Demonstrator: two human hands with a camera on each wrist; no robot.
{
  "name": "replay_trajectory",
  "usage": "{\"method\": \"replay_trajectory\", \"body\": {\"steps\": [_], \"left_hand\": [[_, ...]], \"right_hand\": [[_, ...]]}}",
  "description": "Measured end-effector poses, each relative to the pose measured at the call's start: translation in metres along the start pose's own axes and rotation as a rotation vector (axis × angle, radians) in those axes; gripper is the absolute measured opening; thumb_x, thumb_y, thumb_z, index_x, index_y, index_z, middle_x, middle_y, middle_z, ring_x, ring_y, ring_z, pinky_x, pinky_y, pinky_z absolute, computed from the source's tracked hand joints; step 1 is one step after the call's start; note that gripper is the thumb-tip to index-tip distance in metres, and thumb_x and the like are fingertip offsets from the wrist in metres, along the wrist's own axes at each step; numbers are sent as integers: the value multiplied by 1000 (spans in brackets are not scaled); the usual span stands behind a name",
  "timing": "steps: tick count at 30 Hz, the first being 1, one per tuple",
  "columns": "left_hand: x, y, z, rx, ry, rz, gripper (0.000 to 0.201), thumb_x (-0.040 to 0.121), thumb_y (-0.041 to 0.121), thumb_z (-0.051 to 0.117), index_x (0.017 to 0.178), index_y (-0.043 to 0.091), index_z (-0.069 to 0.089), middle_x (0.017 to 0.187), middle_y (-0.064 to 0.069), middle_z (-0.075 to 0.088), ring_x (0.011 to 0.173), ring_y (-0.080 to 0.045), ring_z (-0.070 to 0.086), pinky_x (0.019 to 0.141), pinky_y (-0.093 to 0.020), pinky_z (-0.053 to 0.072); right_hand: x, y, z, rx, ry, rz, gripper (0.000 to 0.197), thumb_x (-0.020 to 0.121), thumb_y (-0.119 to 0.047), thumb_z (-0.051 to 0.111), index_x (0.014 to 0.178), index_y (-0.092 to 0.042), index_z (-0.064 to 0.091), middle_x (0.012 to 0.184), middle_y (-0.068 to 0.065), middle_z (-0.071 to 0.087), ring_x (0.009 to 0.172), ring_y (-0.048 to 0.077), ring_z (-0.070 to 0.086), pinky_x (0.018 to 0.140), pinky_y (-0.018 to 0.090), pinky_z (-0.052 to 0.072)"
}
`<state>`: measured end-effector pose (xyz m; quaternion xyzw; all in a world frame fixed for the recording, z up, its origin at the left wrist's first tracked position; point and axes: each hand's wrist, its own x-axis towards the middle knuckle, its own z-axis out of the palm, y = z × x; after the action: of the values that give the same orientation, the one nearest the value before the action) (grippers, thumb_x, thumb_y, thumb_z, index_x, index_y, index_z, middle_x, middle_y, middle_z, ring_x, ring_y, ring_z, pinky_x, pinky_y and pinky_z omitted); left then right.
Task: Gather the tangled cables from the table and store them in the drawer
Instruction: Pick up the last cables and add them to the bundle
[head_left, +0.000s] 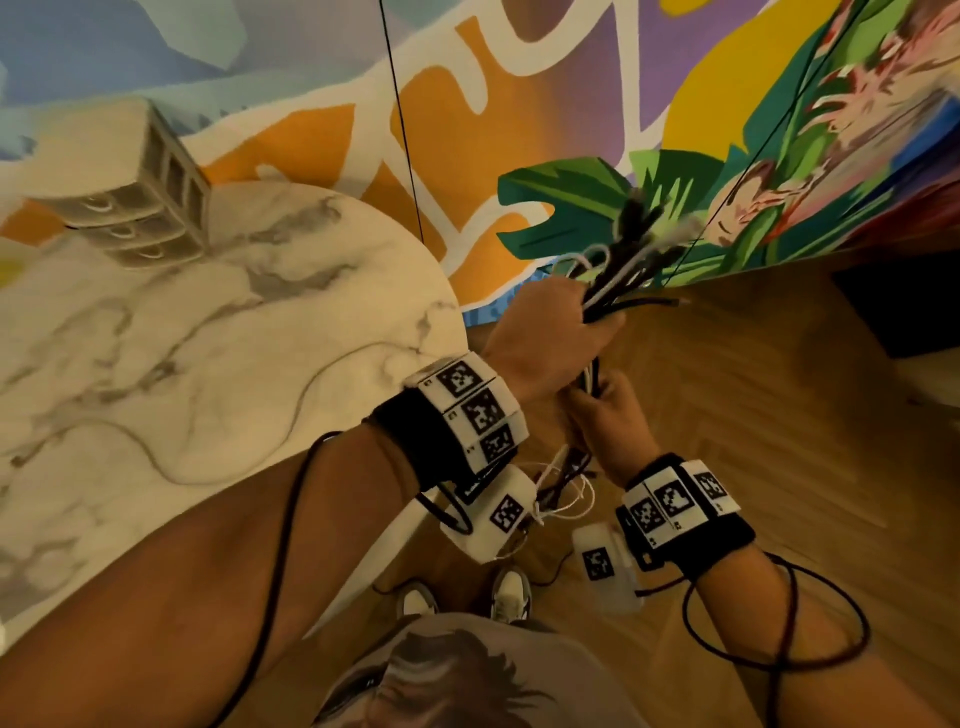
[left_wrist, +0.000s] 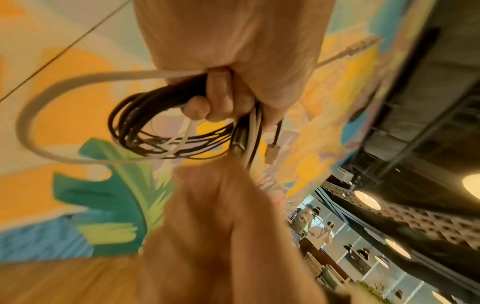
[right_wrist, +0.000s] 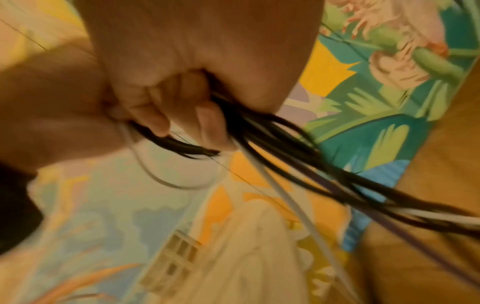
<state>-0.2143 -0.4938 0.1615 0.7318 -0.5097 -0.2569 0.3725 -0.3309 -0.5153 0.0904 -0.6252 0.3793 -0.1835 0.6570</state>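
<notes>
A bundle of black and white cables (head_left: 623, 260) is held in the air to the right of the round marble table (head_left: 208, 338), over the wooden floor. My left hand (head_left: 550, 332) grips the bundle high up, and plug ends fan out above the fist. My right hand (head_left: 608, 410) grips the same strands just below it, with loose ends hanging under it. In the left wrist view my fingers (left_wrist: 221, 98) curl round coiled cables (left_wrist: 168, 133). In the right wrist view my fingers (right_wrist: 182, 115) clamp trailing cables (right_wrist: 285, 164). A small drawer unit (head_left: 140, 208) stands at the table's far left, its drawers pushed in.
A painted mural wall (head_left: 519, 130) rises behind the table. Wooden floor (head_left: 753, 415) spreads to the right, with a dark block (head_left: 904, 306) at the far right. My shoes (head_left: 509, 597) stand below. Thin black cords (head_left: 400, 119) hang before the wall.
</notes>
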Motion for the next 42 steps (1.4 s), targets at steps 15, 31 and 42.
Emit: {"method": "replay_trajectory", "body": {"steps": [15,31,42], "left_hand": [[20,37,-56,224,298,325,27,91,33,55,93,9,66,64,9,47,57,-20,51,54,-27,37],[20,33,-67,164,339,333,19,92,26,55,95,11,66,57,17,44,57,-15,54,53,-20,43],[26,22,-71,17,383,322,33,87,22,51,111,6,66,78,6,62,65,-14,58,59,-25,47]], "right_hand": [[15,129,-49,-352,281,529,27,95,-25,53,113,-6,56,64,8,50,50,21,45,46,23,38],[59,107,-61,8,481,681,55,90,-61,44,66,-12,46,52,5,40,44,21,41,49,30,40],[91,113,-72,62,696,530,38,87,-44,59,81,-7,60,74,15,64,59,26,54,59,35,47]]}}
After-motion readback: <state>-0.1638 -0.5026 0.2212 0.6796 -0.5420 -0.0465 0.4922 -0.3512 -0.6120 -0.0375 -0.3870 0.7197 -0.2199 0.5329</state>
